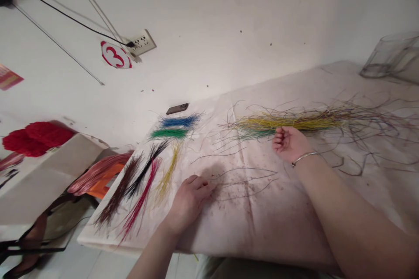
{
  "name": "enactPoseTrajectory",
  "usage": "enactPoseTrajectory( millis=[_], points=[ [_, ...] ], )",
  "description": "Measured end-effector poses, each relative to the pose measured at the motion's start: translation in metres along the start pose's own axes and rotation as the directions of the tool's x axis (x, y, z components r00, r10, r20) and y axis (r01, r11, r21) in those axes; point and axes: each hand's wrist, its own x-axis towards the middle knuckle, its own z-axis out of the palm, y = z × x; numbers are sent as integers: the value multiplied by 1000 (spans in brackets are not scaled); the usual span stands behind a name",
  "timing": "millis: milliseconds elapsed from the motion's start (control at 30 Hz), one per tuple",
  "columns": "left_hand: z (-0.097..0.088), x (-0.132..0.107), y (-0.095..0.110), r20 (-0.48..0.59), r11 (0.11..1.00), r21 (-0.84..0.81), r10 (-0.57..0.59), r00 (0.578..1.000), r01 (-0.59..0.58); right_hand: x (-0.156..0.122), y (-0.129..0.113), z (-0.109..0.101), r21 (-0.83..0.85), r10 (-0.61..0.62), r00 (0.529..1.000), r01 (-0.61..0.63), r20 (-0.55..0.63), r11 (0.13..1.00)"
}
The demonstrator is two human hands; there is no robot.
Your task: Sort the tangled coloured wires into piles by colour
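My left hand [193,196] rests low over the table with its fingers bent and pressed together. From its fingertips several thin dark wires [248,178] run to the right across the cloth; the grip itself is partly hidden. My right hand [288,144], a bangle at its wrist, is turned palm up with the fingers curled in. It lies at the near edge of a long loose bundle of yellow wires [294,121], mixed with green and purplish strands. Whatever its fingers hold is too small to make out.
Sorted bunches lie left: blue [180,121], green [168,133], yellow [169,174], black [147,170], red [142,200] and brown [119,194]. A phone [177,109] is by the wall, a clear container [389,59] at far right. Pink strands [98,172] hang beyond the table's left edge.
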Motion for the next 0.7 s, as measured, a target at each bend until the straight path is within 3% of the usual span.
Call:
enactPoseTrajectory(
  millis=[200,333,433,500,600,700],
  points=[
    [1,12,-10,-24,995,-5,-104,994,104,0,2,1,5,-1,1000,1,-14,1000],
    [-10,22,-14,-18,983,-87,-162,987,160,1,3,2,7,6,1000,-6,-20,1000],
    [-19,36,-5,-50,978,-138,-163,985,155,1,4,3,12,0,1000,0,-27,1000],
    [-20,49,5,-17,989,-112,-95,995,93,1,5,4,16,-5,999,5,-35,1000],
    [-10,67,20,88,999,-49,-15,996,19,-1,5,5,22,-3,999,4,-43,1000],
    [3,77,26,125,998,-14,-57,990,59,-1,6,6,30,0,999,1,-48,1000]
  ],
)
